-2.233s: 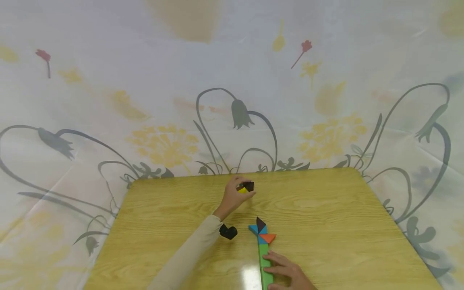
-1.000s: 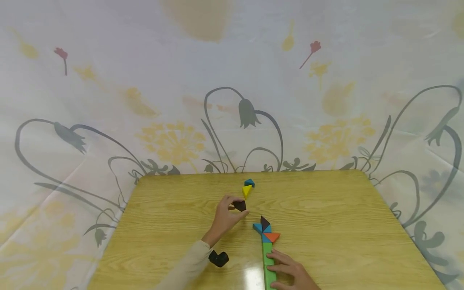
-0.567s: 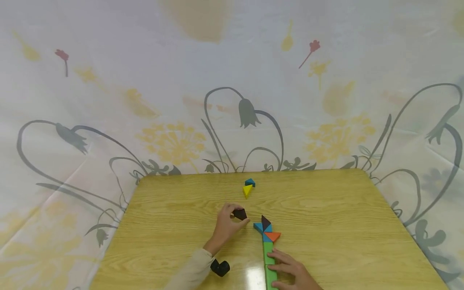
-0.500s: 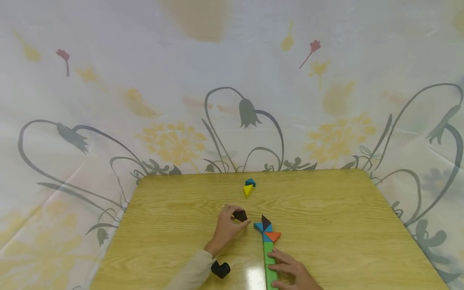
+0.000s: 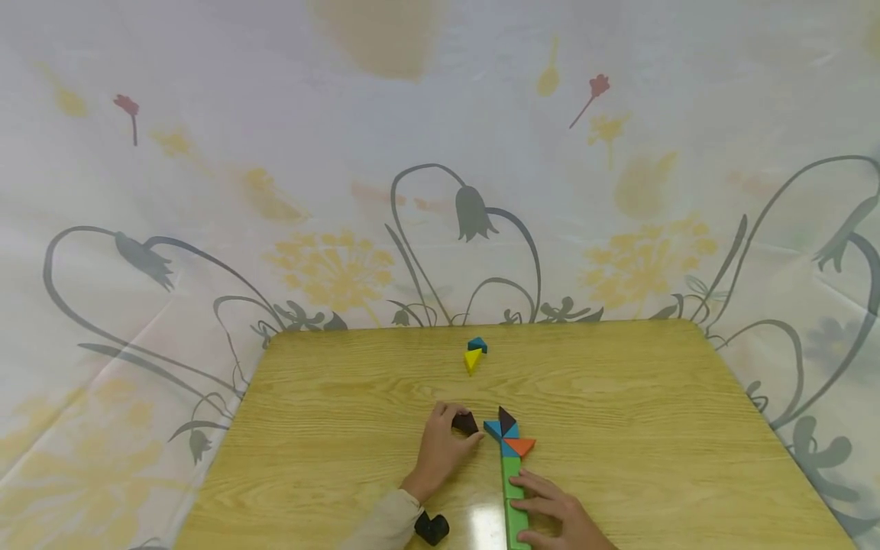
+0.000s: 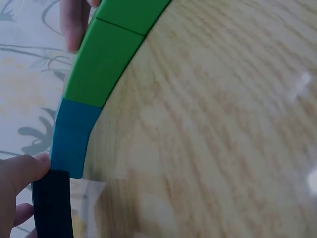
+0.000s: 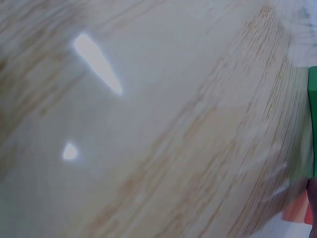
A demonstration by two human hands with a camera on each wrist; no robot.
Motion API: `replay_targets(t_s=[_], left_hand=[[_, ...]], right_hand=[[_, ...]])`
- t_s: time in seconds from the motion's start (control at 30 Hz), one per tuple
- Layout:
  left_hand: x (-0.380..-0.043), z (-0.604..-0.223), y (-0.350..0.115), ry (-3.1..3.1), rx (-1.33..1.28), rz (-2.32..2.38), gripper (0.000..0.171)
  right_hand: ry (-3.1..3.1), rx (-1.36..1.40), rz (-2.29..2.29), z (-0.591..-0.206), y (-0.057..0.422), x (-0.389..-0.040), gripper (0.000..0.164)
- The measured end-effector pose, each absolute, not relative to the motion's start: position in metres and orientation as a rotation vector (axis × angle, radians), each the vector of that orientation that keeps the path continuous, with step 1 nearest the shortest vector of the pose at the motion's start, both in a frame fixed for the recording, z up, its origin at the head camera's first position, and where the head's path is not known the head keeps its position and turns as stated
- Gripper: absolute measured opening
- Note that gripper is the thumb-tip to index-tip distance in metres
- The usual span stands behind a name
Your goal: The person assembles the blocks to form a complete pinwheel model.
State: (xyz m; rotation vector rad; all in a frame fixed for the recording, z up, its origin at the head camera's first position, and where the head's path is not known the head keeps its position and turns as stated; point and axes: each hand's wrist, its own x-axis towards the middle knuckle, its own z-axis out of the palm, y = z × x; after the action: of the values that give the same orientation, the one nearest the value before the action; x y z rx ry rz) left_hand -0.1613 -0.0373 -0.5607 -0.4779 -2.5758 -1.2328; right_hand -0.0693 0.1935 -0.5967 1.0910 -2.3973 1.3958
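Note:
My left hand [image 5: 440, 451] pinches a dark brown triangular block [image 5: 465, 422] between thumb and fingers, just left of a row of blocks. In the left wrist view this dark block [image 6: 53, 206] is close to a blue block [image 6: 74, 134]; whether they touch is unclear. The fingers of my right hand [image 5: 560, 516] rest along the right side of the green blocks [image 5: 514, 480]. Beyond these, blue triangular blocks [image 5: 493, 430], an orange one [image 5: 521, 446] and a second dark brown one [image 5: 506, 421] fan out. In the right wrist view only a green edge [image 7: 313, 119] and some orange [image 7: 296, 210] show.
A yellow triangular block [image 5: 472, 360] and a blue block [image 5: 477, 345] lie near the back edge of the wood-grain table [image 5: 619, 397]. A black rounded device [image 5: 431, 527] is beside my left wrist. Behind the table hangs a flower-patterned cloth [image 5: 330, 153].
My left hand has brought the dark brown block from beside the yellow and blue blocks at the back toward me, then rightward to the row. My right hand stays on the green blocks.

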Motion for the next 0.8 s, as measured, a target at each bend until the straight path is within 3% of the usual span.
replay_targets(t_s=[0.5,0.8], left_hand=[[-0.149,-0.571,-0.035,-2.574,-0.393,-1.318,0.031],[-0.149,-0.573,-0.044,-2.527,-0.456,-1.456,0.019]], right_hand=[[-2.378,1.104,1.403,-0.598,0.194,-0.07,0.04],[-2.371,1.094,1.4,-0.593,0.192,-0.068,0.04]])
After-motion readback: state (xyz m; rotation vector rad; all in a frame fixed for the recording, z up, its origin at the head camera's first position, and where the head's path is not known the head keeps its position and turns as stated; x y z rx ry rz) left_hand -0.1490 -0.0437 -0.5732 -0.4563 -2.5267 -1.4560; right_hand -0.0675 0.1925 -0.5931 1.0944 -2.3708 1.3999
